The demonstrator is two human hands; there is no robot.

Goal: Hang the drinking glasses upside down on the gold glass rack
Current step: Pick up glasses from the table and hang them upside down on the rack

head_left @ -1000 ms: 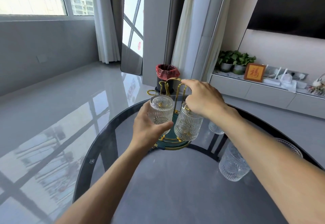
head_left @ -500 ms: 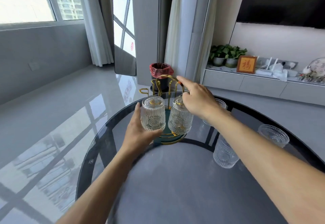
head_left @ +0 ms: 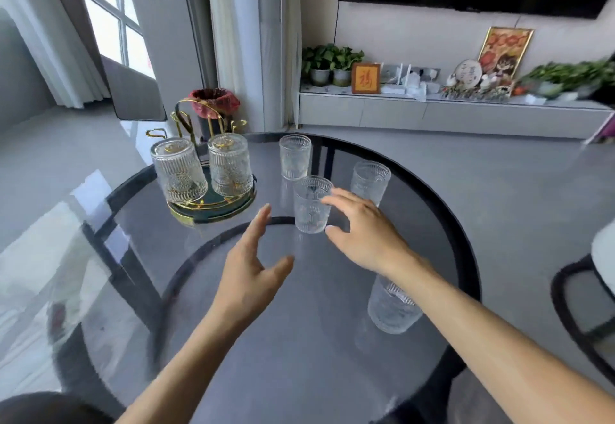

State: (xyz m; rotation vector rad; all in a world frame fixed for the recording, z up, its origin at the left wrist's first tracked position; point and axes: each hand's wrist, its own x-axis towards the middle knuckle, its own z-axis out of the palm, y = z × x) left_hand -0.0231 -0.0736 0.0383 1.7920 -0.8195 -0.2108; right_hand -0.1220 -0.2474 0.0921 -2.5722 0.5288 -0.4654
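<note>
The gold glass rack point(head_left: 186, 114) stands on a green, gold-rimmed base at the table's far left. Two ribbed glasses hang upside down on it: one on the left point(head_left: 178, 170), one on the right point(head_left: 230, 164). Upright glasses stand on the table: a near middle one point(head_left: 311, 205), one behind it point(head_left: 294, 156), one to the right point(head_left: 370, 182), and one point(head_left: 391, 307) partly hidden under my right forearm. My right hand point(head_left: 362, 230) is open, fingers spread right beside the near middle glass. My left hand point(head_left: 253, 264) is open, holding nothing, left of that glass.
The round dark glass table point(head_left: 266, 340) has a black rim. A bin with a red liner point(head_left: 214, 104) stands on the floor behind the rack. A low cabinet point(head_left: 432, 114) with plants and frames runs along the far wall. A dark chair point(head_left: 579, 307) sits at the right edge.
My left hand let go of the left glass, which now hangs on the rack. My right hand left the rack's top. Both hands moved right, toward the upright glasses, and the view turned right.
</note>
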